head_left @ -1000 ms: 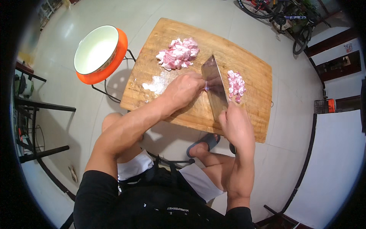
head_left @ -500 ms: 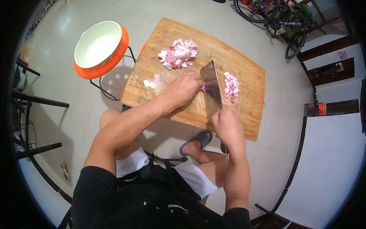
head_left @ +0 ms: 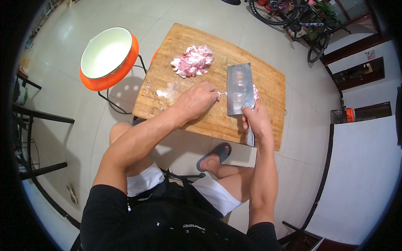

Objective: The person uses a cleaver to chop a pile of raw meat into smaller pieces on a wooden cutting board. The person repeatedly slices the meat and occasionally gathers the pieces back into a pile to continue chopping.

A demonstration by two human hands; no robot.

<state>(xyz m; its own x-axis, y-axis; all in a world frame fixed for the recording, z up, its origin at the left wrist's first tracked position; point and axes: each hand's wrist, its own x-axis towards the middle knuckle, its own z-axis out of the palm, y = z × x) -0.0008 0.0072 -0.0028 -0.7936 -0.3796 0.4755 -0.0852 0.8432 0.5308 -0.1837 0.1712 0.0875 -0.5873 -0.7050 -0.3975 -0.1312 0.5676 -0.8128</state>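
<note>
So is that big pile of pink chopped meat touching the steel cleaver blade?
Apart. The head view shows bare wooden board between the pink meat pile and the cleaver blade.

orange-rimmed white basin (head_left: 105,56) on stool | bicycle (head_left: 293,19) | grey sandal (head_left: 214,154) | tiled floor (head_left: 301,150)

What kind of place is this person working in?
Probably a home courtyard or entry hall used for cooking: a low wooden chopping board above a tiled floor, and bicycles parked nearby.
</note>
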